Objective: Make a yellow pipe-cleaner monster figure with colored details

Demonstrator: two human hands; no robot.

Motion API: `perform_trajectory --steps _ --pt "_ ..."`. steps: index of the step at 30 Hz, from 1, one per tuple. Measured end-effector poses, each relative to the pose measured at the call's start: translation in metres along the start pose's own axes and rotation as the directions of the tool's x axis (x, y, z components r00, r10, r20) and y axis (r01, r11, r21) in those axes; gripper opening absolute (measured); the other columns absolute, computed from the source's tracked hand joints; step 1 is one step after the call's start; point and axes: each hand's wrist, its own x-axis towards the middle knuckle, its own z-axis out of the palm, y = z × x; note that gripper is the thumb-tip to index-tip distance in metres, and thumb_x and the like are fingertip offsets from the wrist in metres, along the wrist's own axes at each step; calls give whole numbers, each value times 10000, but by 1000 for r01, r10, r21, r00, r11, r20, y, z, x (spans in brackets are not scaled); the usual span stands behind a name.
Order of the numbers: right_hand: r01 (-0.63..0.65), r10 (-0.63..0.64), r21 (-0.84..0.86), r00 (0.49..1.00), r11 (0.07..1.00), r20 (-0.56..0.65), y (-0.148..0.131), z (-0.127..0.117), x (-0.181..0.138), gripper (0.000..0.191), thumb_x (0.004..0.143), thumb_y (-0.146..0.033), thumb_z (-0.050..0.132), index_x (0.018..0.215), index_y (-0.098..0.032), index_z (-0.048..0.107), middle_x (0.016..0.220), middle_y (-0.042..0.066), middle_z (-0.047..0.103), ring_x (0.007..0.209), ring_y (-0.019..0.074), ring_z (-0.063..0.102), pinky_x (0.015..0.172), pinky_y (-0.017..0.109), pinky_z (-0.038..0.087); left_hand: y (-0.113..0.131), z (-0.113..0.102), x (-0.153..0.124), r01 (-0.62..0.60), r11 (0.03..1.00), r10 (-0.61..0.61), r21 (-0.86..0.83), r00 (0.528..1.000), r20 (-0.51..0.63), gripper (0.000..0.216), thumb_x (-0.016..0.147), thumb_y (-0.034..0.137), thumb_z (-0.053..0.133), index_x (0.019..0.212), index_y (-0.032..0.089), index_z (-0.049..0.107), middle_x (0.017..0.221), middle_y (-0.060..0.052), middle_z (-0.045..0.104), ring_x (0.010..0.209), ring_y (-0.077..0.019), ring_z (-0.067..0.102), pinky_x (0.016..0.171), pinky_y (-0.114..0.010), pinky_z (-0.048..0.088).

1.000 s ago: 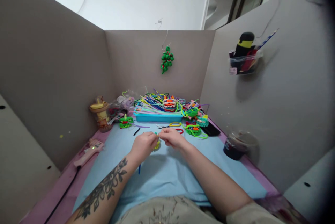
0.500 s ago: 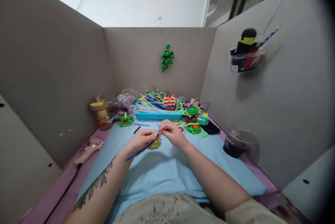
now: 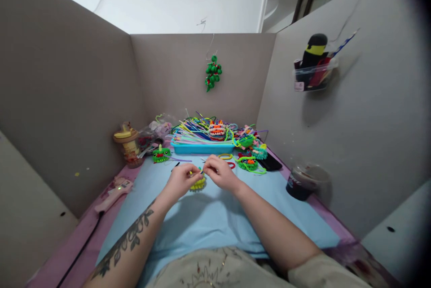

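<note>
In the head view, my left hand (image 3: pixel 181 180) and my right hand (image 3: pixel 220 173) meet over the middle of the blue cloth. Both are closed in a pinch, fingertips almost touching. A short bit of blue pipe cleaner (image 3: pixel 201 171) shows between them; its rest is hidden by my fingers and left hand. Just below my fingertips lies a yellow fuzzy pipe-cleaner piece (image 3: pixel 198 184), partly covered by my left hand. Behind my right hand are a yellow loop (image 3: pixel 225 156) and red-handled scissors (image 3: pixel 231 165), partly hidden.
A blue tray (image 3: pixel 202 148) heaped with pipe cleaners stands at the back. Fuzzy green figures (image 3: pixel 161 154) sit beside it. A lidded cup (image 3: pixel 128 144) and pink glue gun (image 3: pixel 112 196) are on the left. A black phone (image 3: pixel 270 163) and dark tub (image 3: pixel 299 183) are on the right.
My left hand has turned, and the long blue tail that hung below it is out of sight. More of the yellow piece shows. My right hand has barely moved.
</note>
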Motion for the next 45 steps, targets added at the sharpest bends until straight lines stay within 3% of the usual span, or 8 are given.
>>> perform_trajectory --steps 7,12,17,23,30,36,40,45 --pt "-211 211 19 973 977 -94 5 12 1 153 775 -156 508 627 -181 536 642 -2 503 657 136 482 550 228 360 3 2 -4 -69 982 87 174 992 -96 129 717 304 607 640 215 659 673 -56 595 696 -184 509 618 -244 349" --pt "6 -3 130 1000 991 -24 2 5 0 176 792 -172 541 948 -212 611 939 55 561 853 159 535 633 248 436 5 -8 1 196 968 -163 -156 965 206 277 697 398 619 619 132 624 524 1 513 496 -106 403 488 -223 273" --pt "165 -165 36 986 986 13 3 2 -2 125 820 -185 537 811 -237 651 863 47 572 845 168 540 778 324 427 3 -11 2 268 924 -159 -271 918 363 328 675 433 639 605 122 566 506 28 451 480 -75 350 468 -210 227" --pt "102 -101 -101 995 990 17 2 6 -3 114 794 -137 521 724 -196 588 725 30 553 747 165 517 703 298 396 -5 -1 0 36 994 -45 103 995 85 154 691 300 623 662 158 571 589 5 548 548 -115 448 520 -222 309" --pt "-75 47 -211 989 975 -138 4 19 -4 147 779 -99 483 658 -179 506 660 -1 478 667 141 477 604 245 359 -1 13 -10 -150 833 234 532 968 -93 151 809 220 466 702 179 566 746 -46 565 705 -168 508 635 -265 368" --pt "31 -99 -407 984 913 -145 5 16 -7 131 814 -107 455 753 -175 548 791 54 546 786 179 497 710 285 395 -2 17 -3 141 989 -145 -53 987 -65 265 800 363 492 647 158 559 583 -4 544 554 -129 500 539 -238 378" --pt "111 -206 -483 967 868 -149 8 16 -10 152 814 -107 449 764 -180 573 812 70 569 800 192 498 703 300 405 -4 18 -3 467 687 -378 -557 884 275 293 726 409 618 726 116 610 647 -33 615 567 -111 554 548 -222 414" --pt "180 -273 -413 945 893 -178 9 16 -12 165 808 -104 455 827 -188 597 834 74 585 818 195 509 720 317 418 -5 23 -6 463 424 -336 -778 878 340 263 619 308 759 737 115 625 700 -33 630 628 -97 587 655 -231 462"
